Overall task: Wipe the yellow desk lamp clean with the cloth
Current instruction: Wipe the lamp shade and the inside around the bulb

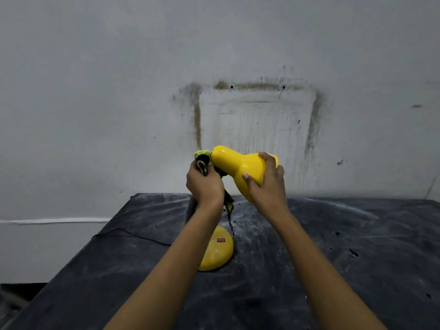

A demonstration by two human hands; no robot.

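The yellow desk lamp stands on a dark table, its round base (217, 252) with a red switch partly hidden behind my left forearm. Its glossy yellow shade (234, 164) is tilted, narrow end up and to the left. My right hand (266, 184) grips the wide part of the shade from the right. My left hand (204, 184) holds a bunched yellow-green and black cloth (202, 160) against the narrow end of the shade. A strip of the cloth hangs down below that hand. The lamp's neck is hidden behind my left hand.
The table (333, 246) is covered in a dark, dusty sheet, with its left edge dropping off near the lamp. A thin dark cord (133, 234) runs left from the base. A stained pale wall (257, 110) rises right behind the table.
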